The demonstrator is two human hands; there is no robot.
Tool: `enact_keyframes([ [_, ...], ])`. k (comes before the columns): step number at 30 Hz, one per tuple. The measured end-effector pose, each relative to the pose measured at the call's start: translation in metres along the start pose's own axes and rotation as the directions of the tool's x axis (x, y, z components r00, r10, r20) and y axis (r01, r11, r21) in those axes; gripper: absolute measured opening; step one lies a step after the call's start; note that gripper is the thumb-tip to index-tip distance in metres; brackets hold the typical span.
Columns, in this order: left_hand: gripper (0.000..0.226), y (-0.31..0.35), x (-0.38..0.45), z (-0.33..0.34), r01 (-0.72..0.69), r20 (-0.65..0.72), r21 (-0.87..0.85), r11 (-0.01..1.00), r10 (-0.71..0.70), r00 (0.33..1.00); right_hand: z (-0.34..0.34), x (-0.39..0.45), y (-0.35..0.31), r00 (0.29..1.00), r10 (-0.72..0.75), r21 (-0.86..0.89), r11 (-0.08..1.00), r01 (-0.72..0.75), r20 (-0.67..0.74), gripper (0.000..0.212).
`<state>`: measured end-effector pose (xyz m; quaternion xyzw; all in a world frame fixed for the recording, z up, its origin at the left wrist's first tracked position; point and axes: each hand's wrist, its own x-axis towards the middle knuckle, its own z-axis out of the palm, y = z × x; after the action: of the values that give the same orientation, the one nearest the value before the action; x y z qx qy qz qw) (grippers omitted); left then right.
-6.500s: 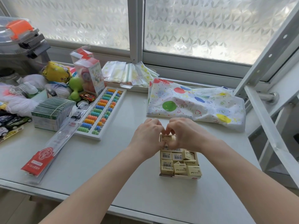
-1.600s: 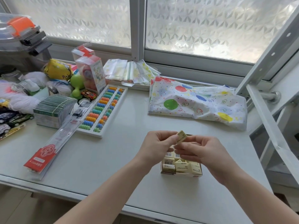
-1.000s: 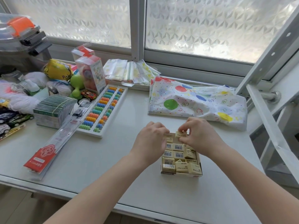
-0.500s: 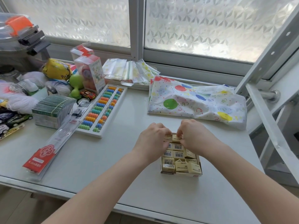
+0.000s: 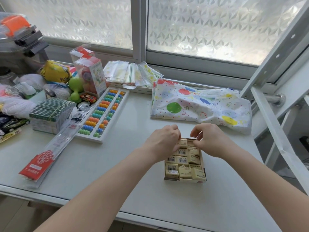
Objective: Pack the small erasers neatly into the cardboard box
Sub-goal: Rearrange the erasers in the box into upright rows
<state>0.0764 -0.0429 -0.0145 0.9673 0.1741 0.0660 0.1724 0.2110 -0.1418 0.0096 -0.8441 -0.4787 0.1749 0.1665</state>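
A small cardboard box (image 5: 184,180) sits on the white table near its front right. Several cream erasers (image 5: 182,168) with barcode wrappers lie packed in rows inside it. Both hands hover over the box's far end. My left hand (image 5: 164,143) has curled fingers that grip one eraser (image 5: 183,142) in the far row. My right hand (image 5: 213,141) curls its thumb and fingers down at the far right corner; what they touch is hidden.
A colourful abacus (image 5: 104,113) and a long red-labelled packet (image 5: 48,153) lie to the left. A balloon-print bag (image 5: 200,106) lies behind the box. Toys and a card stack (image 5: 50,113) crowd the far left. A metal frame (image 5: 274,128) stands on the right.
An eraser held up between both hands was lowered into the box's far row. Both hands came down onto that end and have stayed there, shifting only slightly.
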Motion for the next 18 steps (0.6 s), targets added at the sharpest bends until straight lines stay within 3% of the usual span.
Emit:
enact_keyframes([
  [2,0.027,-0.003,-0.002,0.000,-0.007,-0.014,-0.036,0.999,0.006,1.000,0.001,0.002,-0.001,0.997,0.076,0.052,0.996,-0.076,-0.005,0.008],
  [11,0.028,-0.008,-0.010,-0.001,0.004,-0.039,-0.077,0.997,-0.007,0.999,0.011,0.019,-0.022,0.945,0.295,-0.102,0.954,-0.283,0.138,0.056],
  [14,0.028,-0.006,-0.010,-0.002,-0.002,-0.048,-0.051,0.999,-0.001,0.999,0.009,0.024,-0.020,0.921,0.345,-0.131,0.936,-0.325,0.179,0.052],
  [18,0.028,-0.002,-0.005,-0.004,0.000,-0.043,0.016,1.000,0.000,0.999,0.000,0.028,-0.009,0.895,0.361,0.056,0.920,-0.387,0.261,0.036],
])
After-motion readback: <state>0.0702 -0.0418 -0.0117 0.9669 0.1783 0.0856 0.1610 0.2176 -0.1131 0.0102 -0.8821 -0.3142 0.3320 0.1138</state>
